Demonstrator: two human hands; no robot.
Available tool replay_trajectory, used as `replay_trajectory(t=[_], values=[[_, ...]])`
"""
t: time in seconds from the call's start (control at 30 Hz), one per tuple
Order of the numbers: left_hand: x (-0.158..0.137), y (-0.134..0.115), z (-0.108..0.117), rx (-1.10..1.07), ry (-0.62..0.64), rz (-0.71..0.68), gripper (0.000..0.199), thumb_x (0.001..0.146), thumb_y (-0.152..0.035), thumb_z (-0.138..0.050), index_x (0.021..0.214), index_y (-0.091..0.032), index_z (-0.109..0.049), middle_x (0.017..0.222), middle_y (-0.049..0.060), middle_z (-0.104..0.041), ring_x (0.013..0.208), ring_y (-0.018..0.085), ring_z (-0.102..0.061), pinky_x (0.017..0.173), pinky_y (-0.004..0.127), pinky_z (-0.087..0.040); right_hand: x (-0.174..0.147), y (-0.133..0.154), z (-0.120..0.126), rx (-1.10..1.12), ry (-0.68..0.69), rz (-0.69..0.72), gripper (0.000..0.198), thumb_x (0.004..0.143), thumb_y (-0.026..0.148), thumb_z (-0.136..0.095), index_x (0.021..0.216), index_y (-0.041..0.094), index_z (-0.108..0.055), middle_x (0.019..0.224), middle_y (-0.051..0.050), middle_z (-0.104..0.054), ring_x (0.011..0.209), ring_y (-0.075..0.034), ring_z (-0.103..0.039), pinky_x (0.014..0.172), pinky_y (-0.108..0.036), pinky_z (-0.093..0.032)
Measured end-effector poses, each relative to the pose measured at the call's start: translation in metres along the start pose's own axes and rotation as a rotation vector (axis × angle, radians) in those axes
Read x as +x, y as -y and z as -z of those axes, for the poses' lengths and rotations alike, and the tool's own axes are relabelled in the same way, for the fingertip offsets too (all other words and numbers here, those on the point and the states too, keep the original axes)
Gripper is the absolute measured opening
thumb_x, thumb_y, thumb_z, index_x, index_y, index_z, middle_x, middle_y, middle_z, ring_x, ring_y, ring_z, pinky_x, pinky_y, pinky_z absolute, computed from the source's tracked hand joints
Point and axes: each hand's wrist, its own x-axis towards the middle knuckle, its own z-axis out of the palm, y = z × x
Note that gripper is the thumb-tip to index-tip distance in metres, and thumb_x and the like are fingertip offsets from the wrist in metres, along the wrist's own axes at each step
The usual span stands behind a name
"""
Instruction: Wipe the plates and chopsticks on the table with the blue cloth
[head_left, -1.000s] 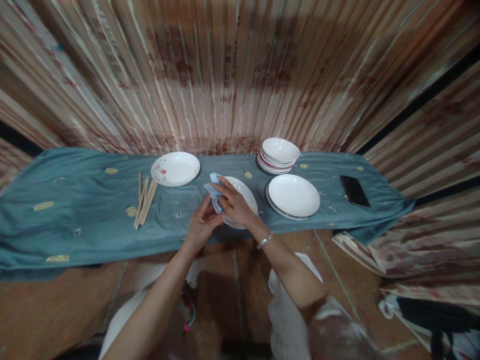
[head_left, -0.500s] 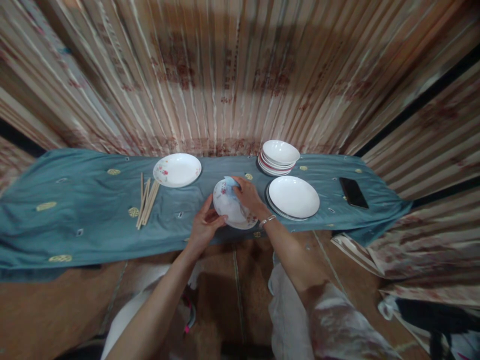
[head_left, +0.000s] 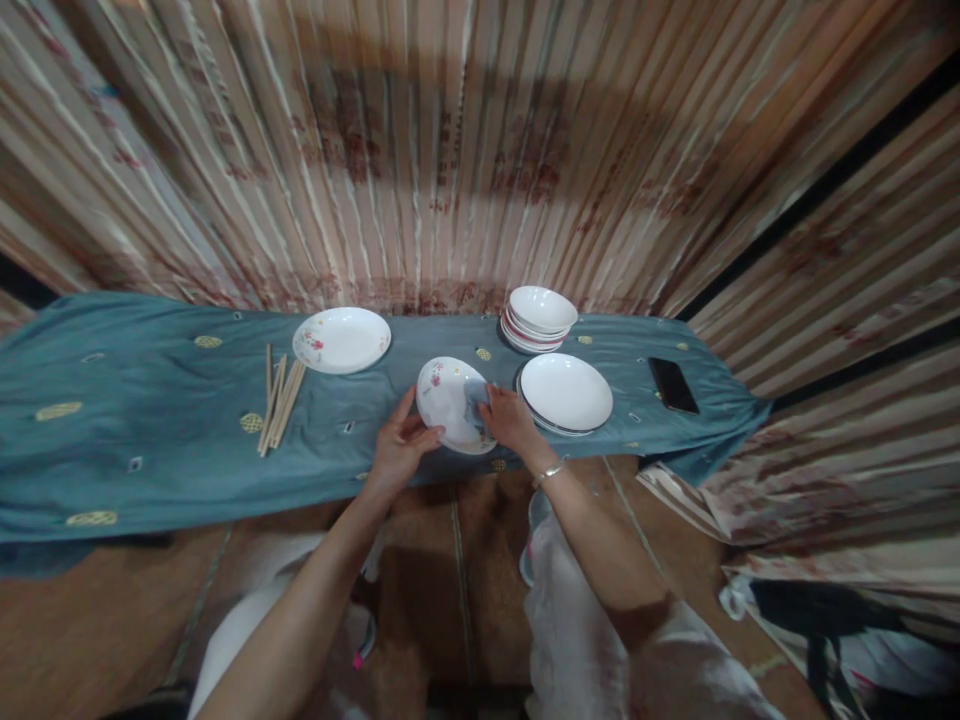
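Observation:
A white plate (head_left: 448,405) with small red flowers near its rim is tilted toward me above the table's front edge. My left hand (head_left: 400,442) grips its left rim, thumb over the inner face and fingers beneath. Pressed against the plate's right inner side is a bluish cloth (head_left: 475,397), bunched under the closed fingers of my right hand (head_left: 513,420). Part of the cloth is hidden by those fingers. A bracelet (head_left: 549,474) circles the right wrist.
On the blue tablecloth (head_left: 187,400) lie a flowered plate (head_left: 352,340) and several chopsticks (head_left: 285,405) to the left. Stacked bowls (head_left: 541,312), stacked plates (head_left: 568,392) and a black phone (head_left: 673,385) are on the right. A pleated curtain (head_left: 420,200) hangs behind.
My right hand has slid the cloth from the plate's upper part toward its right side, uncovering more of the flowers. The whole view has shifted slightly, moving things left.

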Motion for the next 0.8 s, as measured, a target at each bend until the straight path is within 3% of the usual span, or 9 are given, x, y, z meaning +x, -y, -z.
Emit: replay_trajectory(t=[0.27, 0.5, 0.67, 0.8], values=[[0.002, 0.0, -0.001, -0.021, -0.013, 0.008, 0.099, 0.052, -0.018, -0.084, 0.141, -0.02, -0.042, 0.095, 0.005, -0.072, 0.079, 0.02, -0.069, 0.065, 0.032, -0.059, -0.038, 0.014, 0.019, -0.098, 0.088, -0.046, 0.038, 0.099, 0.032, -0.035, 0.105, 0.007, -0.063, 0.098, -0.019, -0.069, 0.096, -0.025, -0.065, 0.081, -0.033, -0.046], [0.001, -0.002, 0.0, -0.007, 0.019, -0.002, 0.098, 0.05, -0.02, -0.085, 0.139, -0.021, -0.044, 0.092, 0.003, -0.071, 0.076, 0.018, -0.068, 0.066, 0.031, -0.058, -0.068, 0.033, 0.035, -0.152, 0.08, 0.143, 0.039, 0.1, 0.021, -0.029, 0.097, 0.011, -0.066, 0.092, -0.016, -0.07, 0.093, -0.023, -0.064, 0.085, -0.036, -0.044], [0.001, -0.002, 0.002, 0.007, 0.053, -0.021, 0.1, 0.05, -0.025, -0.086, 0.14, -0.022, -0.044, 0.091, 0.004, -0.072, 0.076, 0.019, -0.068, 0.066, 0.032, -0.057, -0.065, 0.04, 0.031, 0.07, 0.041, 0.136, 0.035, 0.1, 0.024, -0.033, 0.1, 0.01, -0.065, 0.095, -0.015, -0.07, 0.093, -0.023, -0.064, 0.087, -0.035, -0.045], [-0.001, -0.002, 0.003, 0.029, 0.075, -0.034, 0.1, 0.051, -0.028, -0.086, 0.141, -0.021, -0.043, 0.088, 0.003, -0.072, 0.072, 0.017, -0.066, 0.065, 0.029, -0.056, -0.053, 0.04, 0.018, 0.367, -0.005, 0.216, 0.032, 0.097, 0.02, -0.039, 0.12, 0.011, -0.059, 0.12, -0.015, -0.065, 0.112, -0.023, -0.059, 0.096, -0.036, -0.043]])
